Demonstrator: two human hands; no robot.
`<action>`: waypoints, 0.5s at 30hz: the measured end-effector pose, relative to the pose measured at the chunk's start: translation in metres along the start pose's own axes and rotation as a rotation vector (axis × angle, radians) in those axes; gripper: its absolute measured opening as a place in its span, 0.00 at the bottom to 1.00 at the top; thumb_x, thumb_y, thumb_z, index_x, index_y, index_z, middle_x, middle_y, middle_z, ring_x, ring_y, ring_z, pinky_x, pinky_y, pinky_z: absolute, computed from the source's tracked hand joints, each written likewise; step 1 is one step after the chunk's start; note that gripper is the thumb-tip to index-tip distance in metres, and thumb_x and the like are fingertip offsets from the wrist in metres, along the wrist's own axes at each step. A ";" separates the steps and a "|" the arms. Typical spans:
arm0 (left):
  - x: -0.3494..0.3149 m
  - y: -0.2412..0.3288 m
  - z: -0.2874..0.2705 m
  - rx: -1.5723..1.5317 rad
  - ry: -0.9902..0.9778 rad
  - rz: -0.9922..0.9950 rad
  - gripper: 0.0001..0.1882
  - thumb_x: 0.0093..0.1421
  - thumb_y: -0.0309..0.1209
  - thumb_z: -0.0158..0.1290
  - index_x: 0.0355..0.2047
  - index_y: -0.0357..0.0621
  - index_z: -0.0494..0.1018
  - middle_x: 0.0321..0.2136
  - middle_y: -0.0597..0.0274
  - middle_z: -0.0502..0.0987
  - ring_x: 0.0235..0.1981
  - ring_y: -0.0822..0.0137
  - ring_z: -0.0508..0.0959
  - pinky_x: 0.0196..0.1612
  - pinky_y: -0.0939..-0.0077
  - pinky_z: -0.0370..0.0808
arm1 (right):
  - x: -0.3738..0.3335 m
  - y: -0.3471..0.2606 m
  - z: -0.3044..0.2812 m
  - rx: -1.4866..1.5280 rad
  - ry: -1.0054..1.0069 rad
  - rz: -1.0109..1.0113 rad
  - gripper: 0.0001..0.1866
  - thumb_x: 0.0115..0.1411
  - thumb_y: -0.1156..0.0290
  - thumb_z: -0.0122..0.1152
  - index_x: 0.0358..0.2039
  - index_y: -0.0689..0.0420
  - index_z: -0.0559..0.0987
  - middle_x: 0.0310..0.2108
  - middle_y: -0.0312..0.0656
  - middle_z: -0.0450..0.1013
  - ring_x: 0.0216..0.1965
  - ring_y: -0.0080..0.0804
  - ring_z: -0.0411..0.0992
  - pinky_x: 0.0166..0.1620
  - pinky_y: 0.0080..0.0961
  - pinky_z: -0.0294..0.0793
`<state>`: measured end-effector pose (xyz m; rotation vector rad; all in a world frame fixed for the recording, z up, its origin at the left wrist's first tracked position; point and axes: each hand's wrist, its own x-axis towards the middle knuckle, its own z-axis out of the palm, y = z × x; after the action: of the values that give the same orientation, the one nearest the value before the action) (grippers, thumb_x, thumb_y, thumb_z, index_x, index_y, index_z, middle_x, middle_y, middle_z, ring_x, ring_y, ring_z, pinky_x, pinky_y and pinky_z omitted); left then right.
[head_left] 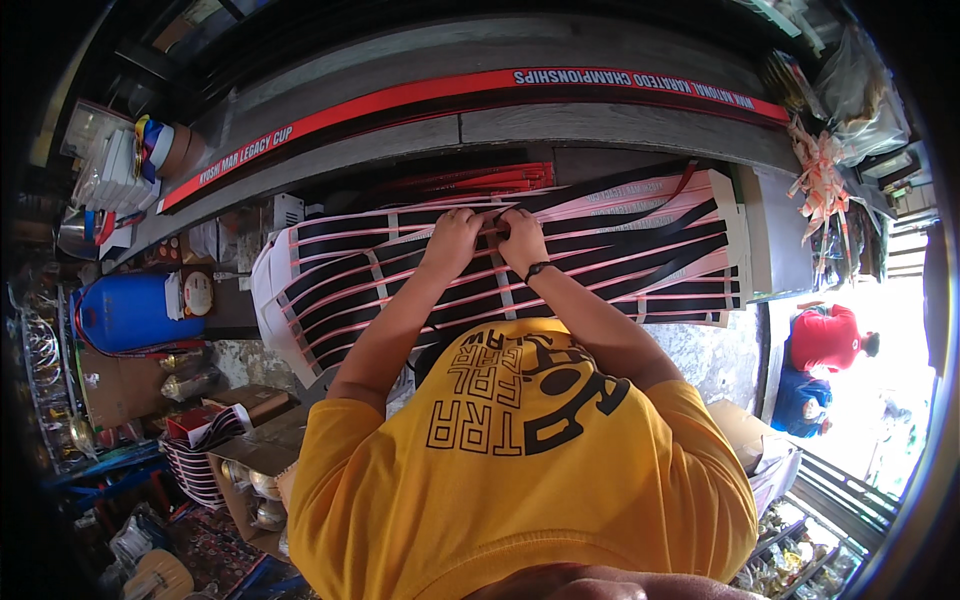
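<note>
A long sheet of black ribbon strips (430, 291) with pink-red and white edges lies across the bench in front of me, held by pale crosswise tape bands. My left hand (456, 238) is over its far middle part, fingers bent and pinched together. Close beside it, my right hand (521, 242), with a dark band on the wrist, pinches at the same spot. Between the fingertips is the edge of a black strip; the exact grip is partly hidden. One loose black ribbon (655, 268) curves over the sheet to the right.
A red ribbon (400, 97) with white lettering lies along the ledge beyond. Several red strips (470, 182) are stacked behind the sheet. To the left stand a blue container (138, 312) and an open cardboard box (262, 455). Two people (826, 337) are outside at right.
</note>
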<state>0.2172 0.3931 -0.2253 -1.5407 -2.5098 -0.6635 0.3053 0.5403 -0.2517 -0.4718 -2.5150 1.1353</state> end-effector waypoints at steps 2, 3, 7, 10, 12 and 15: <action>0.000 0.000 0.001 -0.003 0.014 -0.008 0.12 0.52 0.23 0.51 0.38 0.41 0.76 0.34 0.54 0.75 0.40 0.51 0.76 0.46 0.59 0.73 | 0.000 0.001 0.000 -0.025 -0.007 -0.003 0.12 0.42 0.80 0.63 0.31 0.59 0.77 0.33 0.48 0.74 0.41 0.52 0.72 0.45 0.45 0.72; 0.001 0.001 0.002 -0.007 0.024 -0.014 0.11 0.52 0.23 0.51 0.38 0.41 0.76 0.34 0.54 0.75 0.40 0.52 0.76 0.46 0.59 0.73 | 0.000 0.000 0.000 -0.038 -0.010 -0.004 0.12 0.42 0.80 0.63 0.31 0.59 0.77 0.34 0.49 0.74 0.41 0.52 0.72 0.45 0.45 0.72; 0.006 -0.001 0.003 -0.004 0.105 -0.019 0.12 0.51 0.23 0.52 0.38 0.42 0.76 0.35 0.53 0.75 0.40 0.51 0.77 0.45 0.58 0.73 | 0.001 -0.003 -0.003 -0.050 -0.006 -0.014 0.14 0.41 0.81 0.61 0.32 0.59 0.77 0.35 0.50 0.73 0.42 0.54 0.71 0.46 0.45 0.71; 0.011 -0.007 -0.002 0.015 0.107 -0.006 0.14 0.48 0.20 0.54 0.38 0.42 0.75 0.34 0.53 0.76 0.37 0.50 0.77 0.43 0.58 0.74 | 0.000 -0.006 -0.006 -0.043 -0.047 0.012 0.15 0.42 0.81 0.60 0.33 0.58 0.77 0.36 0.52 0.73 0.43 0.56 0.71 0.48 0.46 0.71; 0.014 -0.010 -0.004 0.027 0.091 0.013 0.15 0.48 0.20 0.54 0.38 0.43 0.76 0.33 0.53 0.76 0.37 0.49 0.77 0.43 0.57 0.74 | 0.000 -0.008 -0.007 -0.017 -0.042 0.003 0.14 0.42 0.80 0.61 0.34 0.58 0.77 0.37 0.52 0.73 0.43 0.56 0.71 0.48 0.46 0.71; 0.019 -0.011 -0.007 -0.015 0.030 -0.071 0.15 0.47 0.19 0.53 0.38 0.42 0.76 0.33 0.52 0.77 0.37 0.49 0.77 0.43 0.57 0.74 | 0.001 -0.009 -0.008 -0.030 -0.073 0.033 0.14 0.43 0.78 0.63 0.34 0.58 0.77 0.37 0.51 0.73 0.44 0.55 0.71 0.49 0.46 0.71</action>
<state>0.1982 0.4012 -0.2163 -1.4419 -2.5534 -0.7106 0.3062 0.5406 -0.2398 -0.4903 -2.5998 1.1477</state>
